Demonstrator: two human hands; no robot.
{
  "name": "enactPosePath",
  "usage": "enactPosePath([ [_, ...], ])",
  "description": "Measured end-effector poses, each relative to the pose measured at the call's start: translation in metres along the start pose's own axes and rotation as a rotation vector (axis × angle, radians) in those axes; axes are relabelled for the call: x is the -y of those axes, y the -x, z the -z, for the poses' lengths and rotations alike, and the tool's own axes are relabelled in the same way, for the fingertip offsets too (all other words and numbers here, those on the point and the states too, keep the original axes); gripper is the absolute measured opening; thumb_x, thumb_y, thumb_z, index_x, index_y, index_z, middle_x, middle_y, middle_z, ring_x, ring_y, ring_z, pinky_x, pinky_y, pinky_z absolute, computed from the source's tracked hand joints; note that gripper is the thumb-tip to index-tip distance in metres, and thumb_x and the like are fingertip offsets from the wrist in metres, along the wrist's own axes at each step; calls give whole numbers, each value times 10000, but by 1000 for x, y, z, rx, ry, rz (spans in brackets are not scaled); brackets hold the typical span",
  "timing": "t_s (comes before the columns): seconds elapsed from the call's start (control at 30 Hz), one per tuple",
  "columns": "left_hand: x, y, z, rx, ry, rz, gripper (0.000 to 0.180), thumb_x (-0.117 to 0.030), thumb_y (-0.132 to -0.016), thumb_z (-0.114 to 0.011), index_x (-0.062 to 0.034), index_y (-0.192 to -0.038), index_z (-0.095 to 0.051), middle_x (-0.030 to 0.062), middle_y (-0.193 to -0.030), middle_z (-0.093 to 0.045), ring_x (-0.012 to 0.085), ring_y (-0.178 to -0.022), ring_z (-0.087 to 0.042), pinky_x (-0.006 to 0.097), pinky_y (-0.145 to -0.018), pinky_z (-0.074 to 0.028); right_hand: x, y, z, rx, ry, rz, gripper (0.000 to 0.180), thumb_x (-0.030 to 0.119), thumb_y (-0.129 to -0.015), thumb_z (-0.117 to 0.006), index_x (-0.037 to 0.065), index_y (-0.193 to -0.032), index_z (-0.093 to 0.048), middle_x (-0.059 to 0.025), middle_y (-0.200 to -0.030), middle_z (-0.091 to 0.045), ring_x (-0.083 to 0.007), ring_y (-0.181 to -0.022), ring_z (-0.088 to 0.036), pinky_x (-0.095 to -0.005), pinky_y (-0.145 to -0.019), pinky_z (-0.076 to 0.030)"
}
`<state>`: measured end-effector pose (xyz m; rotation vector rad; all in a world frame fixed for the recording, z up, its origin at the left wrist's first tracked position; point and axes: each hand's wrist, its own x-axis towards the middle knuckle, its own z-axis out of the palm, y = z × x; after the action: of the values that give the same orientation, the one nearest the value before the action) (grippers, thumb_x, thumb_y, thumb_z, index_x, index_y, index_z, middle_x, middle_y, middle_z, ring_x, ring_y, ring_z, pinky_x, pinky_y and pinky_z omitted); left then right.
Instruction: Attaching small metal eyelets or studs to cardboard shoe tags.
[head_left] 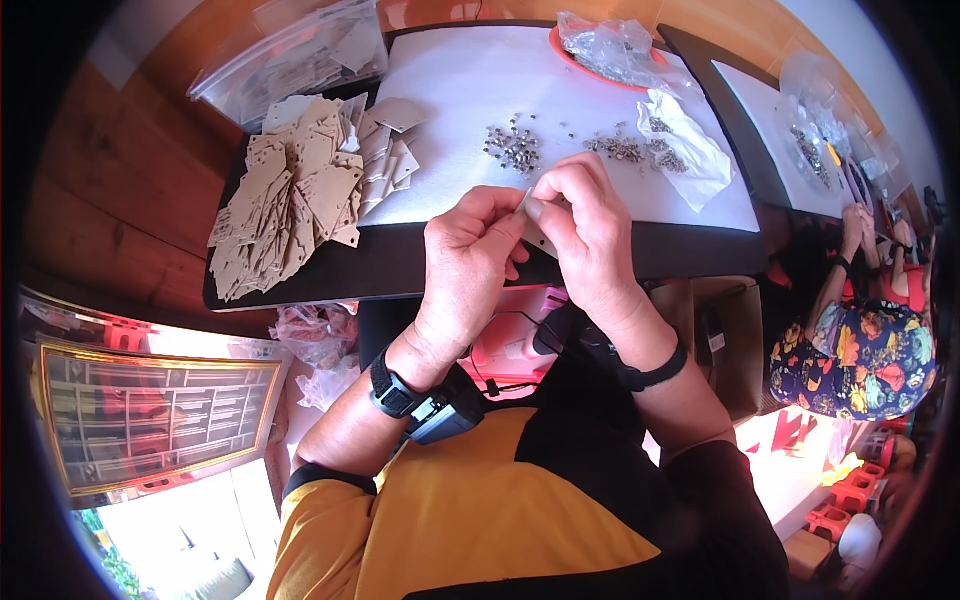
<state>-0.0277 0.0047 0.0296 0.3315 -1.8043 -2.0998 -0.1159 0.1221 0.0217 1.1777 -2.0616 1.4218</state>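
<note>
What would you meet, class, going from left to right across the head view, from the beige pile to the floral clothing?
Beige pile of flat pieces → person's left hand → person's right hand → crumpled white sheet → co-worker's floral clothing.

A dark table (690,250) with a white sheet (435,90) bears tan cards (290,190), metal bits (512,150), a red dish (566,62) and white wrapping (700,172).

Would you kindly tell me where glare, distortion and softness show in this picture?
Head view, lower left: glare washes the bright area to white; head view, left: the gold-framed grey panel looks bent; head view, centre: the bare left hand and bare right hand look fairly crisp; head view, right rim: dark and indistinct.
</note>
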Motion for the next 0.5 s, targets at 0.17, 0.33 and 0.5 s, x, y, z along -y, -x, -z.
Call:
enactPosePath([
  [0.17, 13, 0, -2, -49, -162, -152, 143, -33, -962, -615, -3, -1084, -684, 20, -870, -688, 35, -675, -569, 185, -552, -456, 0, -1, 0, 62, 22, -109, 117, 20, -825, -647, 66, -884, -557, -95, -909, -569, -316, -749, -637, -417, -637, -506],
  [0.33, 16, 0, -3, -39, -165, -176, 174, -23, -962, -616, -22, -1129, -666, 8, -904, -682, 28, -672, -554, 181, -553, -451, -8, -2, 2, 117, -47, -151, 154, 54, -830, -651, 45, -982, -627, -117, -941, -656, -315, -796, -676, -402, -704, -529],
  [0.5, 25, 2, -1, -29, -164, -256, 271, 26, -949, -607, -31, -1213, -618, -12, -906, -654, 31, -672, -548, 176, -573, -443, -5, -5, 6, 164, -199, -275, 170, 60, -833, -636, 14, -996, -652, -146, -915, -696, -294, -780, -683, -378, -713, -527],
])
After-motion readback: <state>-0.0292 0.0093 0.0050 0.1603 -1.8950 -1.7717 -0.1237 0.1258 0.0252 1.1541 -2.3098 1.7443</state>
